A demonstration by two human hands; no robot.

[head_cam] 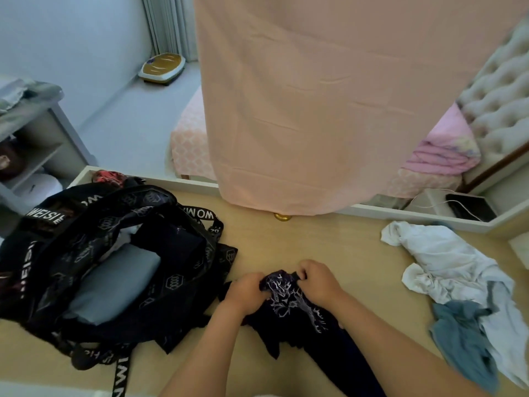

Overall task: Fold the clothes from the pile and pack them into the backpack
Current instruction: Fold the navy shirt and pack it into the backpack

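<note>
Hands grip one dark printed garment: left hand and right hand pinch its bunched top edge, cloth trailing toward the person; open backpack lies nearer the left hand.

Pink cloth hides most of what's behind the table. Backpack cut off at left edge; contents partly hidden. Blue garment, right of table centre, blurred.

walls: pale blue-white
floor: pale, bare
curtain: grey, far corner
bed: pink cover, tufted headboard
shelf unit: grey, left
surface: light wood
</note>
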